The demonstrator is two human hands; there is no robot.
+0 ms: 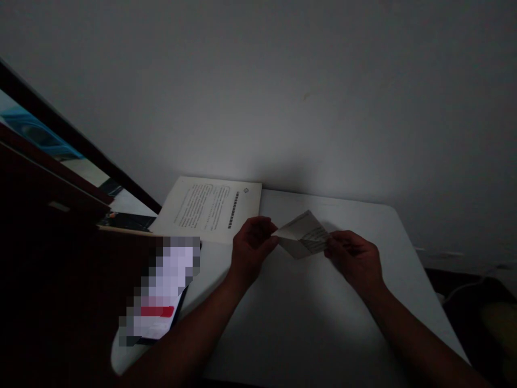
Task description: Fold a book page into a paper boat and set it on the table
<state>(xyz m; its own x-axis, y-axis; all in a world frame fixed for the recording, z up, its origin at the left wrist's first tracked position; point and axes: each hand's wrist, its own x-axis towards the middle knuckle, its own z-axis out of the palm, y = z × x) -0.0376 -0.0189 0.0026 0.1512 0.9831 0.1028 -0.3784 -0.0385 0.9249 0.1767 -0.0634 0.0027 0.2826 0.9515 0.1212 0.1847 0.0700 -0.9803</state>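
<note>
Between my hands, above the white table point(283, 318), is a small folded sheet of printed paper point(299, 237), roughly diamond-shaped, with creases across it and lines of text on its right part. My left hand point(254, 245) pinches its left corner between thumb and fingers. At the opposite corner, my right hand point(353, 256) pinches the paper the same way. The fingertips partly hide both corners.
A printed sheet or booklet point(210, 210) lies at the table's back left, against the grey wall point(307, 97). Left of my left forearm rests a lit phone point(161, 291), its screen partly pixelated. Dark wooden furniture point(44, 188) stands at the left; the room is dim.
</note>
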